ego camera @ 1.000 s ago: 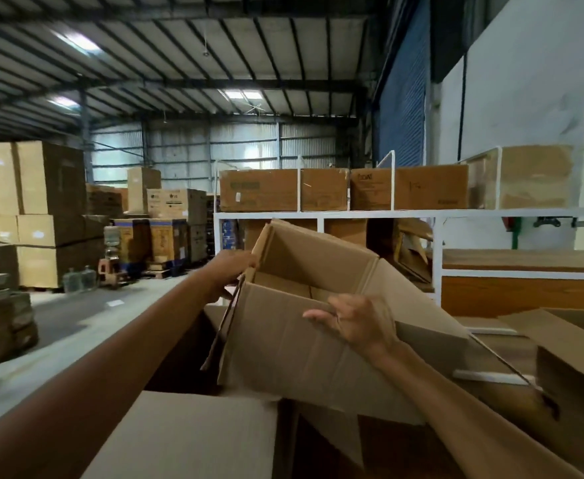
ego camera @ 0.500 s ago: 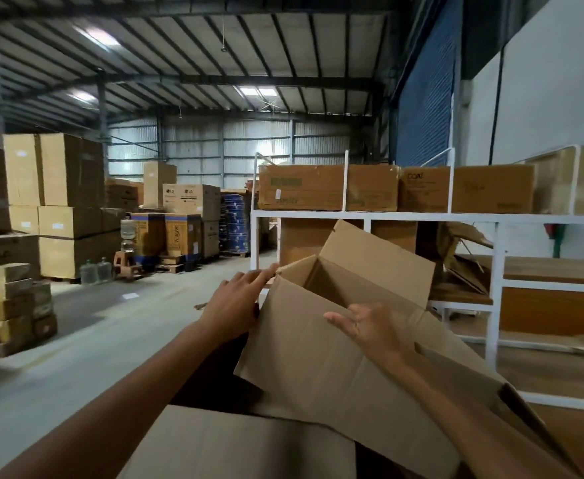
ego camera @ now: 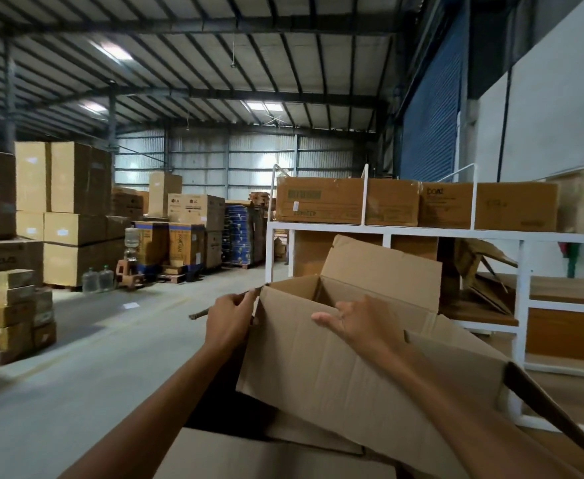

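Observation:
An open brown cardboard box (ego camera: pixel 335 371) tilts in front of me, its back flap standing up and its inside looking empty. My left hand (ego camera: pixel 230 321) grips the box's left flap at the near left corner, fingers curled on the edge. My right hand (ego camera: pixel 363 321) rests on the near wall's top rim, thumb out to the left and fingers hooked over into the box.
A white metal rack (ego camera: pixel 397 233) with cardboard boxes on top stands right behind the box. Flat cardboard (ego camera: pixel 270 458) lies below my arms. Stacked cartons (ego camera: pixel 66 209) and water jugs (ego camera: pixel 99 280) line the left side, with bare concrete floor (ego camera: pixel 111 357) between.
The box has swung round and settled lower, its opening now facing more upward. My left hand shifted from the far flap edge to the near left corner. The view turned left.

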A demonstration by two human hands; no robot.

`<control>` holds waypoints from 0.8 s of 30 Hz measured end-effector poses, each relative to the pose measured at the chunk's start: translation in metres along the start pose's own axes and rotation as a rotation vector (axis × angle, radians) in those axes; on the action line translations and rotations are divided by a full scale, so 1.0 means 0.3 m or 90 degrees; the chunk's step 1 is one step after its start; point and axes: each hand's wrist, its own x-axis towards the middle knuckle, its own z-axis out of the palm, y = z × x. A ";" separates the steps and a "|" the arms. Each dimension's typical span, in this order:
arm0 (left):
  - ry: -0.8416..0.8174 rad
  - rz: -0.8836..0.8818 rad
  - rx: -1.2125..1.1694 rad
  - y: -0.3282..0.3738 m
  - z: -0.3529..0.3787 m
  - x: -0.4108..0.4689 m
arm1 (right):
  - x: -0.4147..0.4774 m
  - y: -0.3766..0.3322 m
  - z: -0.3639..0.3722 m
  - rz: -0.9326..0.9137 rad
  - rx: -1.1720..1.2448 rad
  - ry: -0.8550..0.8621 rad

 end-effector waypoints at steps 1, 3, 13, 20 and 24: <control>-0.035 -0.044 -0.046 -0.007 -0.024 0.020 | 0.005 -0.020 0.007 0.006 -0.009 -0.004; -0.157 -0.155 -0.165 -0.013 -0.075 0.068 | 0.011 -0.068 0.017 0.010 -0.033 -0.011; -0.188 -0.281 -0.385 -0.101 -0.224 0.249 | 0.068 -0.348 0.132 -0.048 -0.132 0.010; -0.099 -0.358 -0.482 -0.274 -0.286 0.299 | 0.049 -0.457 0.264 -0.080 -0.119 -0.080; -0.076 -0.425 -0.529 -0.432 -0.282 0.300 | -0.032 -0.487 0.330 -0.099 -0.109 -0.109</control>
